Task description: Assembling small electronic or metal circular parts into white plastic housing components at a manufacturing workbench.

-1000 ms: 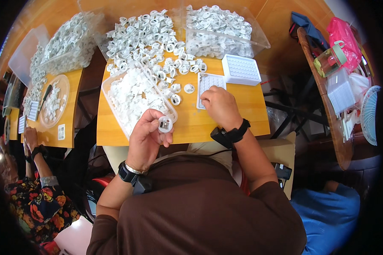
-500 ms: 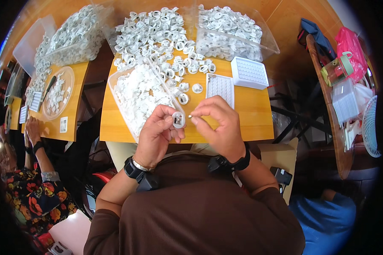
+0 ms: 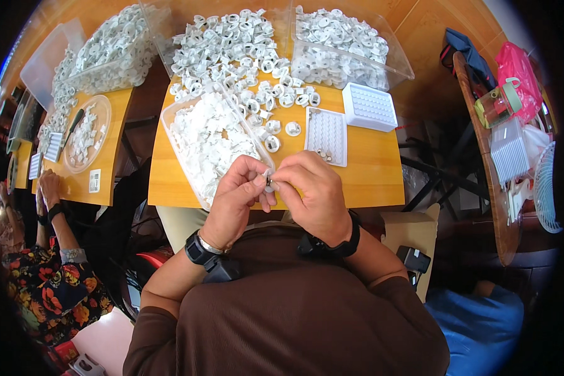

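Note:
My left hand [image 3: 237, 199] and my right hand [image 3: 311, 193] meet over the near edge of the orange table [image 3: 370, 175], fingertips pinching one small white ring part [image 3: 269, 182] between them. Just beyond lies a white grid tray [image 3: 326, 136] with a couple of small pieces in its near rows. A clear tub [image 3: 208, 143] of small white parts stands by my left hand. Loose white ring parts [image 3: 238, 50] are heaped further back.
A second white grid tray [image 3: 370, 106] lies at the right, a clear bin of white parts [image 3: 341, 41] behind it. Another person [image 3: 50, 263] sits at the left table, which carries a round dish [image 3: 84, 133] and more parts. A fan [image 3: 548, 188] stands far right.
My right hand came back from the grid tray to my left hand. Both hands drew toward the table's near edge and now pinch the small part together.

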`<state>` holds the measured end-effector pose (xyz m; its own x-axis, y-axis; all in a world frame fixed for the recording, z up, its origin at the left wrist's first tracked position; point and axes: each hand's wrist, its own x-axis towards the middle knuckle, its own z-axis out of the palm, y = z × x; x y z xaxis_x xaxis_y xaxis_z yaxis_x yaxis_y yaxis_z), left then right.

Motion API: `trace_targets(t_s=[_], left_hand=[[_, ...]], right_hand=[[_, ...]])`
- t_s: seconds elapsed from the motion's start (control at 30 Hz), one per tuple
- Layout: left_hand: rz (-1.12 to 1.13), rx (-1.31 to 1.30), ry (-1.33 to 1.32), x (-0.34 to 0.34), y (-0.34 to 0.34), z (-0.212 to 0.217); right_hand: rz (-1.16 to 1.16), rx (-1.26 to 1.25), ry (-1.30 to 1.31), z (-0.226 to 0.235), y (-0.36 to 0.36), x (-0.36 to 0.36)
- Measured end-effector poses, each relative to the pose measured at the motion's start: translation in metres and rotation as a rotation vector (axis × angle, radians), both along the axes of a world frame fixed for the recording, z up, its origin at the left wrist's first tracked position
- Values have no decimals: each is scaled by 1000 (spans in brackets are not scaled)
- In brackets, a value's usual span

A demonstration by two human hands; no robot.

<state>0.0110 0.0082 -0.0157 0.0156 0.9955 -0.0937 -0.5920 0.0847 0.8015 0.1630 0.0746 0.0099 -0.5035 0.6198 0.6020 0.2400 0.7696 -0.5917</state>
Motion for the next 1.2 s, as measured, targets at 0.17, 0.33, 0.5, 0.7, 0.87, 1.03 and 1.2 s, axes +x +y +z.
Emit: trace_targets(t_s=[0.17, 0.33, 0.5, 0.7, 0.87, 1.03, 1.2], left_hand=[[0, -6, 53, 2, -1, 1], [-17, 22, 67, 1, -3, 4], [-33, 31, 104, 1, -3, 4], [-67, 30, 143, 0, -4, 2], [-94, 23, 135, -2, -5, 0], [-67, 20, 70, 0, -7, -2], [-99, 22, 87, -2, -7, -5]], right_hand=[[126, -395, 65, -5, 3, 5], [253, -1035, 240, -8, 5, 10], [307, -1211, 313, -6, 9, 11], [333, -1247, 275, -8, 10, 13], [311, -1239, 270, -7, 7, 13], [326, -1255, 246, -4, 6, 12], [297, -1228, 213, -2, 1, 13]])
